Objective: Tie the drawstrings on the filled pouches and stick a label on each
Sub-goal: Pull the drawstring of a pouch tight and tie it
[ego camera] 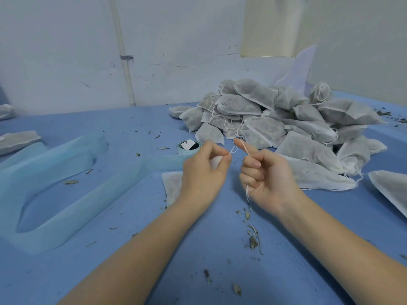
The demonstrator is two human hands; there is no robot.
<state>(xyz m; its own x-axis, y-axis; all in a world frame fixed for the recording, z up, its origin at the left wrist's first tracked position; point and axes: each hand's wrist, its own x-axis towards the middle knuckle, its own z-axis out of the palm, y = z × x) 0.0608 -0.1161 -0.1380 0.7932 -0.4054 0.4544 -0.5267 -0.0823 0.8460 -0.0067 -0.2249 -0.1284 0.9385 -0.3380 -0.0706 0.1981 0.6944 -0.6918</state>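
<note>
White drawstring runs between both hands above the blue table. Left hand pinches it at thumb and fingertips, over a pouch lying flat beneath. Right hand grips it with curled fingers, index raised, string wrapped over it. Pile of filled pouches behind; label roll just beyond left hand.

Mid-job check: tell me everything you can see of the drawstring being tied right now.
The drawstring is a thin white cord, cotton-like by its look. A short span runs in the air between the two hands, above the blue table. The left hand pinches one end between thumb and fingertips, over the pouch that lies under it. The cord crosses the raised forefinger of the right hand, passes through its curled fingers, and a loose tail hangs below them. Whether a knot is formed cannot be told.
</note>
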